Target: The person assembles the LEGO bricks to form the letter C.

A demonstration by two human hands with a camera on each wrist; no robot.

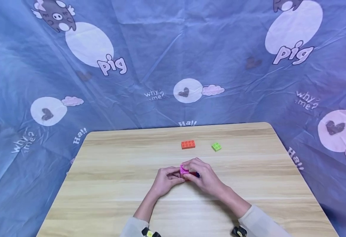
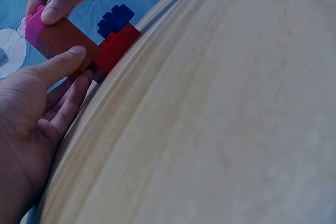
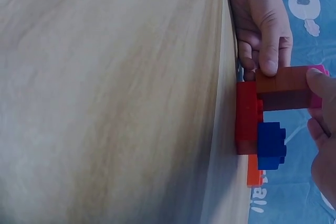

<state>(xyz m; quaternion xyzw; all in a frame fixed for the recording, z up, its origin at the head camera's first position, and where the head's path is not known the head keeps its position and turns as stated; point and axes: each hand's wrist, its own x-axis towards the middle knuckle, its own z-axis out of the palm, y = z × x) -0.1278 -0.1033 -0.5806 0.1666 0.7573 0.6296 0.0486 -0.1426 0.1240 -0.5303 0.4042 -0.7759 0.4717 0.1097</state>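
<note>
A red brick point(image 3: 247, 121) lies flat on the table. On one end of it stands a stack of brown-orange bricks point(image 3: 283, 82), topped by a pink brick point(image 1: 184, 170). A dark blue brick point(image 3: 270, 145) sits on its other end. My left hand point(image 1: 165, 181) grips the low part of the brown-orange stack, thumb on one side and fingers on the other. At the top, my right hand point(image 1: 203, 175) pinches the pink brick, its thumb also lying over the upper brown-orange brick. In the head view the right hand hides most of the red and blue bricks.
Farther back on the wooden table point(image 1: 125, 151) lie a loose orange brick point(image 1: 188, 144) and, to its right, a small lime green brick point(image 1: 216, 146). A blue printed cloth point(image 1: 149, 59) hangs behind the table and at its sides.
</note>
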